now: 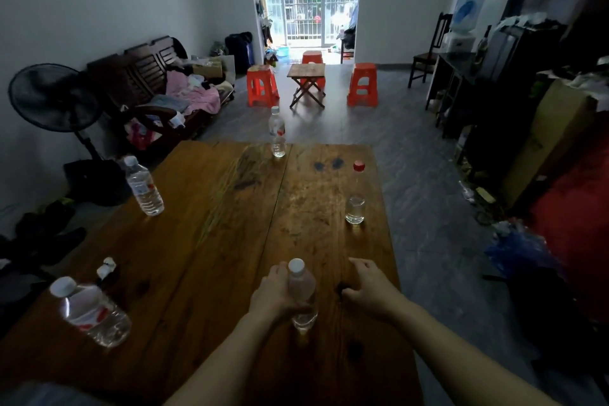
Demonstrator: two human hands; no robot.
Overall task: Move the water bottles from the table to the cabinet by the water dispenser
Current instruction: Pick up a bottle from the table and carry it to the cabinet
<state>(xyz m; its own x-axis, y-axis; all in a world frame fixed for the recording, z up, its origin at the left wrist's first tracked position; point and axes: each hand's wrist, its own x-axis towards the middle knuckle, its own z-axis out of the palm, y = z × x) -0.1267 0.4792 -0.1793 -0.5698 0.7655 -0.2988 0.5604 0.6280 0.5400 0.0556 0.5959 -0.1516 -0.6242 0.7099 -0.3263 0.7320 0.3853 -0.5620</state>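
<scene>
Your left hand [275, 290] grips the bottle [301, 293] at lower centre; your right hand [365, 283] hovers relaxed, empty. Five bottles remain on the table [204, 241]; the cabinet [451, 76], upper right, has received none visibly.

A worn wooden table [230, 241] carries five upright water bottles [145, 188] and a crumpled white scrap [106, 268].

A single wide-angle view is given, taken from head height and tilted forward and down. The left hand [275, 293], gripping a bottle [301, 295], is seen close below; beyond the grip, the table [211, 241] and the room are taken in.
</scene>
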